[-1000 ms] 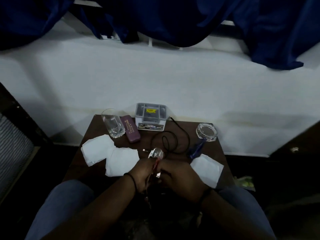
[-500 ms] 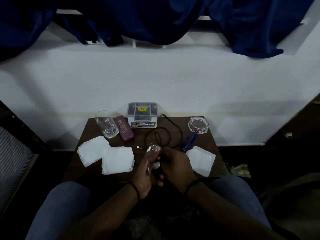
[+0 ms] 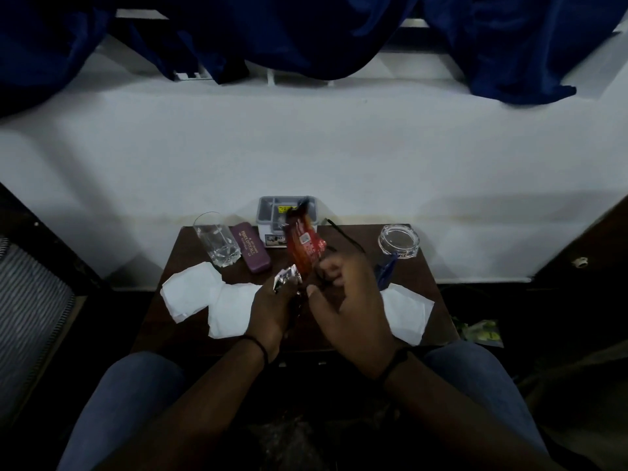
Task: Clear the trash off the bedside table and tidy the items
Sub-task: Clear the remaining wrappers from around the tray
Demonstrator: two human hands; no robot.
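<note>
- While both hands sit over the front middle of the dark worktop [image 3: 343,232], the left hand [image 3: 270,309] curls its fingers round a crumpled silver wrapper [image 3: 287,277].
- A red wrapper [image 3: 303,248] stands up between the two hands, its top reaching in front of the grey box [image 3: 272,207] at the back edge.
- Its lower end lies just beside the right hand's fingertips, but whether they pinch it is hidden.
- The right hand [image 3: 346,300] has curled fingers, with a thin black cable [image 3: 343,234] running from behind it toward the back edge; what it grips I cannot tell.
- Two white tissues lie at the front left, touching each other: one tissue [image 3: 190,294] nearer the edge, another tissue [image 3: 229,311] partly under the left hand.
- A third tissue [image 3: 407,311] lies at the front right, just beside the right hand.
- At the back left a glass [image 3: 217,241] stands upright, with a maroon case [image 3: 249,246] just beside it on its right.
- A clear ashtray [image 3: 399,241] sits at the back right.
- A blue object [image 3: 387,270] lies between the ashtray and the right hand; too dark to say what it is.
- Blue curtains [image 3: 306,35] hang above a white wall [image 3: 306,147] behind the worktop.
- Blue-trousered knees [image 3: 136,385] show at the bottom.
</note>
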